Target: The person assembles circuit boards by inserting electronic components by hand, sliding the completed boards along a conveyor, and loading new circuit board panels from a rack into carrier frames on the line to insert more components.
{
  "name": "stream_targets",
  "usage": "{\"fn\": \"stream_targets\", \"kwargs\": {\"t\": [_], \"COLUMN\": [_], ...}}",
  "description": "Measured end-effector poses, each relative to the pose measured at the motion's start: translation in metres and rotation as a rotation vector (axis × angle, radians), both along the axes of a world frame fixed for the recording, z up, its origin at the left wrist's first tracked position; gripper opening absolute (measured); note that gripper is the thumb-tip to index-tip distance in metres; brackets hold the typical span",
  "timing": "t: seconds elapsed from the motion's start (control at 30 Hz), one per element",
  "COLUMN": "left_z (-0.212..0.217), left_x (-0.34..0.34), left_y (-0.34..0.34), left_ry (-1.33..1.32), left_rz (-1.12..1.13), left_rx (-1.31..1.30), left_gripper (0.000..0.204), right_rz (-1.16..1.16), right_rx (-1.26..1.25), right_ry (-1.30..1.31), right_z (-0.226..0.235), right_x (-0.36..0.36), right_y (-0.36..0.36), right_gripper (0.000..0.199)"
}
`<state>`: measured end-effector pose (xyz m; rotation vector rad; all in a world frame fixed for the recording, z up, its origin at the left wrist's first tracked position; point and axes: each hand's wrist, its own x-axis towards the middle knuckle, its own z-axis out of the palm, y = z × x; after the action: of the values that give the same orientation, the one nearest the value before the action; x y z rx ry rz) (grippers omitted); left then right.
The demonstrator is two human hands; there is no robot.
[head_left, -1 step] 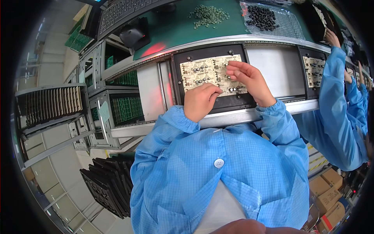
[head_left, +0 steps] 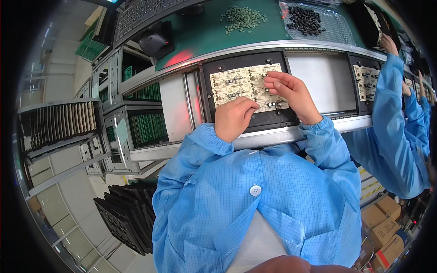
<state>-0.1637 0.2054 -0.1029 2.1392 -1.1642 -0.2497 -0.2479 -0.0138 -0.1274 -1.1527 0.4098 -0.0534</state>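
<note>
A cream circuit board [head_left: 218, 96] with several small upright components lies in a black carrier frame [head_left: 210, 73] on the rail line in front of me. My left hand [head_left: 233, 119] rests over the board's near edge, thumb and forefinger pinched together close to its surface. Whatever sits between those fingertips is too small to make out. Above the board's right side hovers my right hand [head_left: 296, 96], palm partly turned up and fingers stretched out to the left, a little apart. Nothing shows in it. Parts of the board are hidden beneath both hands.
On the green bench beyond lie a pile of small green discs [head_left: 243, 19] and a plastic bag with black components [head_left: 306, 21]. A scanner [head_left: 154, 42] stands near a keyboard [head_left: 145, 18]. Another carrier [head_left: 359, 66] and a co-worker's sleeve [head_left: 390, 100] are at right. Board racks [head_left: 59, 120] stand left.
</note>
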Motion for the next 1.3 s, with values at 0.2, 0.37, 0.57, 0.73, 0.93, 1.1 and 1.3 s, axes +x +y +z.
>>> {"fn": "stream_targets", "kwargs": {"t": [0.2, 0.37, 0.57, 0.73, 0.93, 1.1, 1.3], "left_z": [-0.007, -0.011, -0.012, -0.016, -0.023, -0.027, 0.017], "left_x": [-0.001, -0.002, -0.001, -0.004, 0.002, 0.001, 0.015], "left_y": [-0.002, -0.003, -0.004, -0.005, -0.006, -0.005, 0.008], "left_ry": [-0.029, -0.111, -0.146, -0.221, -0.23, -0.274, 0.29], "left_rz": [-0.025, -0.086, -0.095, -0.142, -0.148, -0.172, 0.005], "left_rx": [-0.031, -0.053, -0.063, -0.068, -0.089, -0.096, 0.033], "left_gripper": [0.013, 0.013, 0.013, 0.012, 0.013, 0.012, 0.028], "right_rz": [-0.019, -0.018, -0.018, -0.041, -0.059, -0.074, 0.014], "right_rx": [0.012, 0.024, -0.003, -0.051, -0.052, -0.055, -0.173], "right_ry": [0.083, 0.106, 0.045, 0.014, 0.002, 0.019, 0.002], "right_z": [0.009, 0.005, -0.004, 0.001, 0.006, 0.004, -0.002], "right_x": [-0.004, -0.004, -0.004, 0.004, 0.014, 0.017, 0.022], "right_y": [0.0, 0.0, 0.001, 0.007, 0.016, 0.02, 0.03], "right_gripper": [0.038, 0.038, 0.033, 0.03, 0.03, 0.024, 0.015]}}
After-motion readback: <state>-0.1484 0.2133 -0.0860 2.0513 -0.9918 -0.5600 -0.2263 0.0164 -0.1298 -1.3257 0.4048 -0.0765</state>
